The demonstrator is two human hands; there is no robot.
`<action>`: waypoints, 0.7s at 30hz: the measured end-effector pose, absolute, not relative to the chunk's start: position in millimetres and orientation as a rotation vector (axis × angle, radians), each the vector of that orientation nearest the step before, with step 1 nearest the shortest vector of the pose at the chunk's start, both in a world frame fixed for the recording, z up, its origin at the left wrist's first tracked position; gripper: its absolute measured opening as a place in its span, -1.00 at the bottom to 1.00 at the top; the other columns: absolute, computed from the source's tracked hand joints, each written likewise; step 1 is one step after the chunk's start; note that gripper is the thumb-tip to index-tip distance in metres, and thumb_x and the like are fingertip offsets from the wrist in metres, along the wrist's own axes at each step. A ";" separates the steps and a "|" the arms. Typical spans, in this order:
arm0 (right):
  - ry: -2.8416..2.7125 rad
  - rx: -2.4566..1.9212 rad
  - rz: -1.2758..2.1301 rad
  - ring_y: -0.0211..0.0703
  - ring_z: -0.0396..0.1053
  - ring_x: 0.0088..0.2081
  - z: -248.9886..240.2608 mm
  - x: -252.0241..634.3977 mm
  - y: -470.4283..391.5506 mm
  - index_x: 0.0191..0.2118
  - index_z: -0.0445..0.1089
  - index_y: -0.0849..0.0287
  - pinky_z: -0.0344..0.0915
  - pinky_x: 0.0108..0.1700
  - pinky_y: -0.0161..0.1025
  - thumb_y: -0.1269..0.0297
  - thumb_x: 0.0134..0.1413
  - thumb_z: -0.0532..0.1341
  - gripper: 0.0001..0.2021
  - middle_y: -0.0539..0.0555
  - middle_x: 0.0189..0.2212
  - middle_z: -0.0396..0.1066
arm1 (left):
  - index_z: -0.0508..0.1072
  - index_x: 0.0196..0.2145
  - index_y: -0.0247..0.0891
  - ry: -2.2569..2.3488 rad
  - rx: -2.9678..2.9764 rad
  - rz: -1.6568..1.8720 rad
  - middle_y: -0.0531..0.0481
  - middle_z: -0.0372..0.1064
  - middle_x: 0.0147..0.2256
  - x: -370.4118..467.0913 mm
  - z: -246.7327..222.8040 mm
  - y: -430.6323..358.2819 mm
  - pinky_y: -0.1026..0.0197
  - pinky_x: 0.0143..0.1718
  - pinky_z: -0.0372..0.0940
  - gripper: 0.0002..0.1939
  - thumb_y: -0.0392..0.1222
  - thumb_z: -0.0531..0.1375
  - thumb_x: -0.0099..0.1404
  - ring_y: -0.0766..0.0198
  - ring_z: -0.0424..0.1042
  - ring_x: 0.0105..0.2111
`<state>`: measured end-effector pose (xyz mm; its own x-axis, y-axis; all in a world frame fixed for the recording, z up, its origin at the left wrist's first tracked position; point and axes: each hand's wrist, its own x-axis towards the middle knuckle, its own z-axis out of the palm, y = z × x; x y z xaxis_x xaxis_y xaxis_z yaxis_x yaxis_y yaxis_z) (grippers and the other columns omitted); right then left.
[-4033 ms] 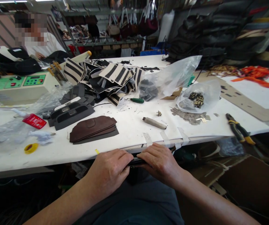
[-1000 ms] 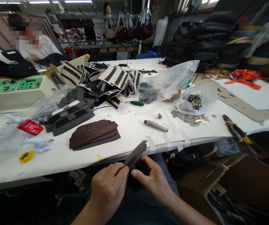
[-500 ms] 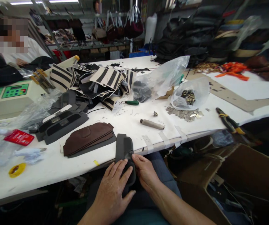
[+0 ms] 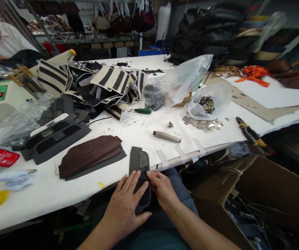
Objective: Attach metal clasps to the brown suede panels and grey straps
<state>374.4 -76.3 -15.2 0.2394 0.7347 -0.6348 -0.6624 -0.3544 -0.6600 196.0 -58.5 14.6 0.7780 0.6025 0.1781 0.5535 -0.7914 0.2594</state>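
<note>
Turned from edge-on a second ago, the dark grey piece (image 4: 137,161) now lies face-up across the white surface's (image 4: 139,135) front edge.
Left hand (image 4: 124,203) spreads flat on it, gripping nothing; right hand (image 4: 162,189), fingers curled, pinches its right edge. Brown pieces (image 4: 89,154) lie stacked just left, a grey tool (image 4: 167,136) beyond, pliers (image 4: 248,132) farther right.

- The panel (image 4: 140,159) is held right of the stacked pieces (image 4: 89,152).
- Sheets (image 4: 110,81) are heaped behind them on the table (image 4: 136,133).
- Pliers (image 4: 248,132) are laid far right.
</note>
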 end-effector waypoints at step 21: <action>-0.954 -2.491 0.185 0.05 0.51 -0.09 26.0 712.3 11.4 -0.13 0.63 0.12 0.33 -0.11 -0.17 0.14 0.08 0.33 -0.73 0.13 -0.20 0.62 | 0.29 0.37 0.04 0.667 3.226 0.623 -0.15 0.35 0.30 182.8 -40.4 -29.3 -0.01 0.23 0.15 -0.28 -0.16 0.25 0.26 -0.01 0.32 0.28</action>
